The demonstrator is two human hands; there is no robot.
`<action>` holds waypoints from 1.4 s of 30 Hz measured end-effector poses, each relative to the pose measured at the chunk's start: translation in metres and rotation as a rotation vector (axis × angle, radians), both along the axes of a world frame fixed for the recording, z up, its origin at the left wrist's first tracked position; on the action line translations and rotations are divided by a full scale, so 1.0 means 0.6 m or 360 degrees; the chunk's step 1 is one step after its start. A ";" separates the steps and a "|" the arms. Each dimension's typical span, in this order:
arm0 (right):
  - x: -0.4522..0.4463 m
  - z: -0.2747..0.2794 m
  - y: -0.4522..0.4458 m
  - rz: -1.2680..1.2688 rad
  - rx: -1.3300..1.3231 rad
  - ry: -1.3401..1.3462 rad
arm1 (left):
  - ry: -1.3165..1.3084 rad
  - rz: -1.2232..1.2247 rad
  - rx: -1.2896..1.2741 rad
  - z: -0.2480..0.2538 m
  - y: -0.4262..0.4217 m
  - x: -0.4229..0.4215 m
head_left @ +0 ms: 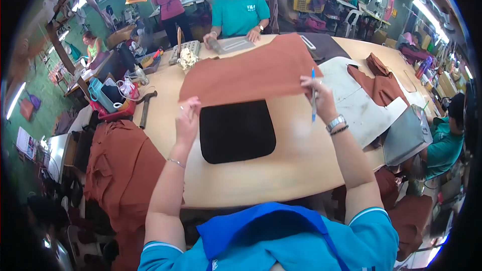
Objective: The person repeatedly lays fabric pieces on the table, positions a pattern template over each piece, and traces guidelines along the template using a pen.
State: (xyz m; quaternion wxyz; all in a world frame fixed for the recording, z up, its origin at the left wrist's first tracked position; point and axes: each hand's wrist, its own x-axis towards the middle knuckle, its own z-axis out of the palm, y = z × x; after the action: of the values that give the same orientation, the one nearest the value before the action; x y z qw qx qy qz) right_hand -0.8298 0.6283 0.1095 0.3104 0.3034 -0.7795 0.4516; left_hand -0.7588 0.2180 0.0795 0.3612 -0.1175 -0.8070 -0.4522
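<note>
A reddish-brown leather piece (251,70) spans both my hands, its near edge lifted toward me. My left hand (188,113) pinches its near left corner. At the near right corner, my right hand (321,93) grips the leather and also keeps a blue pen (314,108) upright between the fingers. Just below the leather lies a flat black panel (237,133) with rounded near corners, its far edge close to the leather's edge. Neither hand touches the black panel.
A hammer (146,109) and a red basket of tools (118,112) are on the left. Brown leather (123,170) drapes over the table's left edge. White hide (356,95) and a metal box (409,135) lie right. A co-worker in a green shirt (240,15) works across the table.
</note>
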 end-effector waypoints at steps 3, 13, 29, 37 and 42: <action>0.047 -0.120 0.023 -0.0020 0.0148 -0.0306 | -0.0287 0.0053 -0.0362 -0.106 0.001 0.062; 0.248 -0.147 0.070 -0.0087 0.0725 -0.0599 | -0.0449 -0.0040 -0.0870 -0.101 0.040 0.248; 0.180 -0.259 0.350 -0.1266 -0.1742 -0.0706 | -0.0300 -0.0017 -0.0811 -0.110 0.055 0.326; 0.097 0.048 0.270 -0.0519 -0.1542 -0.0765 | -0.0578 0.0029 -0.0574 -0.095 0.045 0.317; 0.074 0.216 0.173 0.0161 -0.1424 -0.0622 | -0.0775 -0.0208 0.0346 -0.088 0.050 0.248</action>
State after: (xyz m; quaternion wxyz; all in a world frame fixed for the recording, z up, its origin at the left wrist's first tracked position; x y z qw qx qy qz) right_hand -0.7856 0.7323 0.2388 0.2361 0.0873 -0.5370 0.8052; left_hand -0.6103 0.2479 0.0266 0.1372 -0.0176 -0.8075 -0.5734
